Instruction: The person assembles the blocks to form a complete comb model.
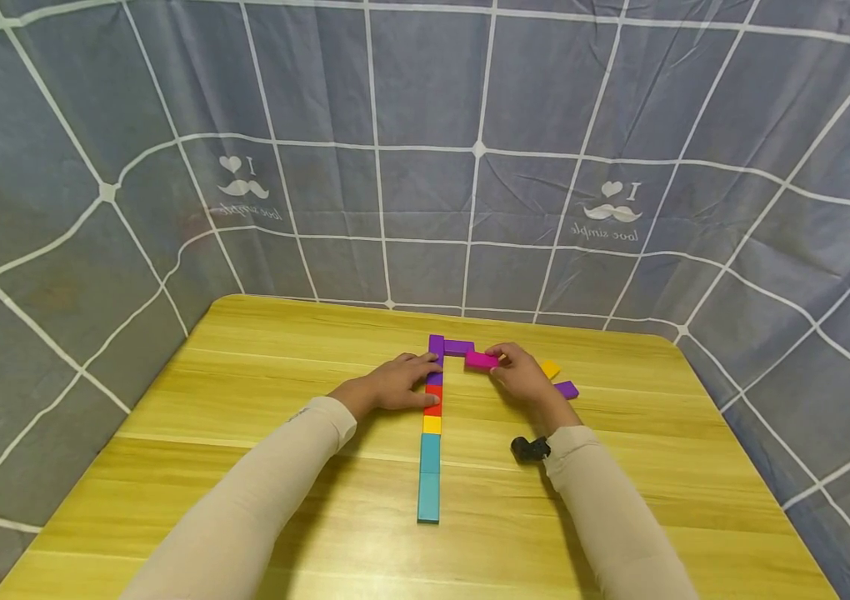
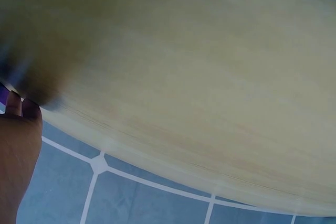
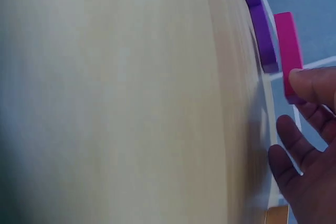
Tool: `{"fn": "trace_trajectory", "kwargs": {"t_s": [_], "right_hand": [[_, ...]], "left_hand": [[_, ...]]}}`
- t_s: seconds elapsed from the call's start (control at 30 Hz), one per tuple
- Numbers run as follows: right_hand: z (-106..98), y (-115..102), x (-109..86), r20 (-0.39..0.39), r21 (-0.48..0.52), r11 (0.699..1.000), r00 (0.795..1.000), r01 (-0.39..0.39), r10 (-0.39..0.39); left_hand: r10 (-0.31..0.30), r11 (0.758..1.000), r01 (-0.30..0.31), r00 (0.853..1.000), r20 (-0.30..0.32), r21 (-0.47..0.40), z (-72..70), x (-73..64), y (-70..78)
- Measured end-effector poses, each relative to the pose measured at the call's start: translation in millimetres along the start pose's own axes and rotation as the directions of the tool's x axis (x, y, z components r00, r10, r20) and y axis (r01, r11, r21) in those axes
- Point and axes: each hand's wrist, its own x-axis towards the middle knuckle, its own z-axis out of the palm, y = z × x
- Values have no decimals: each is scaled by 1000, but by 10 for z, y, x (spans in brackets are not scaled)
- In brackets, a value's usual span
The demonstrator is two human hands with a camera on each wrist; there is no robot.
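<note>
My right hand [image 1: 523,374] pinches a magenta block [image 1: 481,361] by its right end, between thumb and fingers. In the right wrist view the magenta block [image 3: 288,51] is raised above the wooden table, near the end of a purple block [image 3: 263,35]. From the top of a column of blocks, that purple block [image 1: 459,347] runs to the right. My left hand [image 1: 400,382] lies along the column's left side, its fingertips on the upright purple block [image 1: 435,377] and its thumb on the red block [image 1: 433,408]. Most of the left hand is outside the left wrist view.
Below the red block, the column goes on with a yellow block [image 1: 432,425] and two teal blocks [image 1: 429,475]. Another yellow block [image 1: 549,368] and a purple one [image 1: 566,389] lie beyond the right hand. A grey gridded curtain [image 1: 425,200] surrounds the table [image 1: 245,375].
</note>
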Motion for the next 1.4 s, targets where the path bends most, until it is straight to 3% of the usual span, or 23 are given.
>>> {"fn": "trace_trajectory", "kwargs": {"t_s": [0.4, 0.63, 1.0, 1.23, 1.4], "right_hand": [[180, -35, -19, 65, 4, 1000, 998, 20, -20], [201, 12, -50, 11, 91, 995, 999, -37, 36], [346, -63, -34, -99, 114, 993, 995, 40, -29], [423, -80, 6, -134, 76, 994, 987, -74, 84], [420, -90, 10, -144, 47, 995, 985, -86, 92]], "left_hand": [[-14, 1000, 14, 1000, -2, -5, 24, 12, -5], [-5, 1000, 5, 1000, -8, 4, 58, 17, 6], [-9, 1000, 9, 1000, -4, 2, 34, 11, -19], [-4, 1000, 4, 1000, -3, 8, 61, 14, -31], [5, 1000, -5, 1000, -5, 4, 52, 23, -30]]}}
